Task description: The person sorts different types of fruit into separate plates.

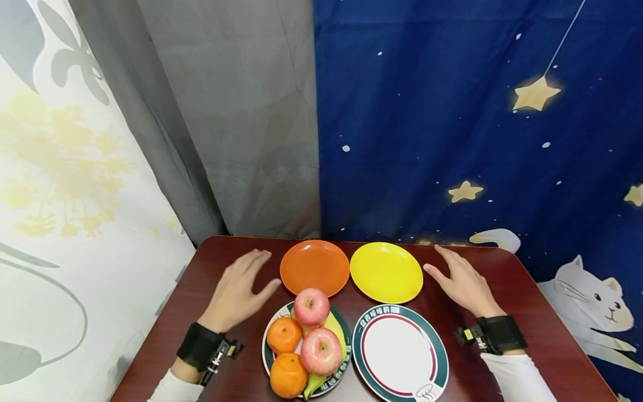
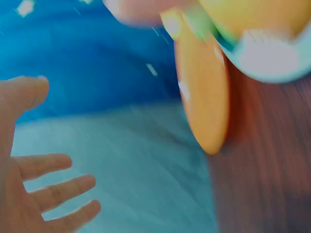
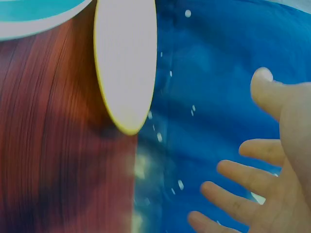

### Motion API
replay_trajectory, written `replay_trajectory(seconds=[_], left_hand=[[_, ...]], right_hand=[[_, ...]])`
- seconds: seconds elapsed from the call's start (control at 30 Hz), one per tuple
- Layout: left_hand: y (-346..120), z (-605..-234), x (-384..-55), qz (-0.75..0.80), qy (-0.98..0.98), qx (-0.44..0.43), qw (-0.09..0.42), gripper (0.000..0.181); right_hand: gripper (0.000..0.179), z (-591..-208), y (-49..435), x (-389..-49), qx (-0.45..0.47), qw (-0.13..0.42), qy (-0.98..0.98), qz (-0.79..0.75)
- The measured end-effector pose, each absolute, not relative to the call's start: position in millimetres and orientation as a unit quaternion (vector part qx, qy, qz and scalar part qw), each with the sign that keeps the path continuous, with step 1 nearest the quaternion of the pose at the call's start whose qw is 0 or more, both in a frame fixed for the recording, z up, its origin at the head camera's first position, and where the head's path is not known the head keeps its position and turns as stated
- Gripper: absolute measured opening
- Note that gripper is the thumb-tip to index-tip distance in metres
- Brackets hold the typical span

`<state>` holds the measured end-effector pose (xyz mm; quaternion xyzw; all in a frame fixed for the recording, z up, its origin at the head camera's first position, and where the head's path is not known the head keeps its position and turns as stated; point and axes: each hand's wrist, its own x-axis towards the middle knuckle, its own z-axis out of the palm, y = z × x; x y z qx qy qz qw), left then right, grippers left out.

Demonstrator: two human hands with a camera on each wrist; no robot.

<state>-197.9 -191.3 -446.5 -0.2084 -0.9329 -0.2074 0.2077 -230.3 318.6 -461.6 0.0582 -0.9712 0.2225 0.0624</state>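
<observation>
My left hand (image 1: 240,293) is held over the left side of the table, fingers spread and holding nothing, nearest the orange plate (image 1: 314,267). On the other side my right hand (image 1: 464,283), also empty with fingers extended, is just right of the yellow plate (image 1: 386,272). Closer to me, a green-rimmed plate (image 1: 268,341) bears two apples (image 1: 321,351), two oranges (image 1: 288,375) and a banana (image 1: 334,325) partly hidden beneath them. Right of it lies a second green-rimmed plate (image 1: 399,353) with a bare white middle. In the left wrist view, the fingers (image 2: 62,191) stand apart from the orange plate.
The dark red wooden table (image 1: 512,301) has rounded far corners. Behind it hang a grey curtain (image 1: 241,123) and a blue curtain (image 1: 427,123) with stars and a cat. A pale patterned curtain (image 1: 65,223) runs along the left. Both wrists wear black bands (image 1: 502,335) with small cameras.
</observation>
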Motion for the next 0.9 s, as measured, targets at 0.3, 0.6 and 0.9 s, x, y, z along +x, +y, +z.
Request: replay_trajectory(seconds=[0.3,0.6,0.9], left_hand=[[-122,-438,-159,-0.180,-0.907,-0.356,0.135,0.066],[-105,-458,-156,-0.132,-0.912,-0.387,0.013,0.078],[-97,-464,-143,-0.141,-0.863,-0.484,0.015,0.068]], right_hand=[[0.072,-493,294,-270,-0.008,-0.012,-0.954,0.299],[0.074,-520,284,-282,-0.032,-0.063,-0.934,0.350],[0.073,-526,286,-279,-0.025,-0.057,-0.934,0.351]])
